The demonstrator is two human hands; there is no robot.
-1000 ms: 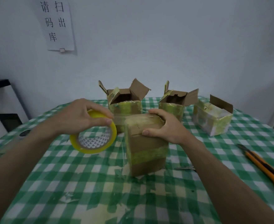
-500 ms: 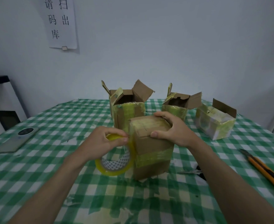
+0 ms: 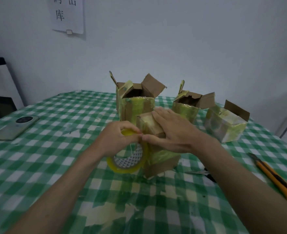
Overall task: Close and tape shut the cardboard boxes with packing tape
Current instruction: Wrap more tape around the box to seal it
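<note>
Though blurred at the far left, a phone (image 3: 14,127) lies flat on the checked tablecloth (image 3: 58,166). Left hand (image 3: 117,138): fingers curled over the top of the tape roll (image 3: 128,157), gripping it, roll on edge and touching the left face of the near box (image 3: 158,149). Near box: stands upright, centre of the table, top flaps down. Right hand (image 3: 175,134): lies flat on the box top, fingers straight and together, thumb tip almost meeting the left fingertips at the top left edge. Any tape strip between roll and box is too clear to make out. Judgement: the roll lies just left of the box, so the left hand is the one to carry tape on while the right presses. Behind: 2 open boxes (image 3: 136,100) (image 3: 190,105); a wrapped box (image 3: 225,125) at right. Far right, near edge: a utility knife (image 3: 278,179).
</note>
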